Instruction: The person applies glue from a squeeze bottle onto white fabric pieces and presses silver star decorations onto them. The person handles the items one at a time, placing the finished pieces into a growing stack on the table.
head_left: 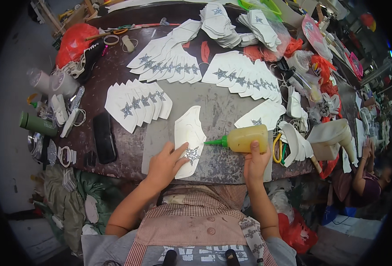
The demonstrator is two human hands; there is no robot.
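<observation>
A white shoe-upper piece (pixel 188 126) with a glittery silver star (pixel 192 154) near its lower end lies on the table in front of me. My left hand (pixel 164 163) rests on its lower left part, fingers stretched out, the fingertips touching it beside the star. In my right hand (pixel 256 162) is a squeeze bottle (pixel 248 138) of yellowish liquid, gripped and held sideways. Its green nozzle (pixel 214 142) points left, and the tip is at the right edge of the white piece. Whether the tip touches the piece, I cannot tell.
Overlapping rows of starred white pieces (pixel 136 104) fan out beyond my hands, with stacks (pixel 217 26) at the back. A black phone (pixel 104 136) and a green bottle (pixel 37 124) lie left. Yellow-handled scissors (pixel 276 148) and a whitish container (pixel 330 138) are right. Another person (pixel 366 188) sits far right.
</observation>
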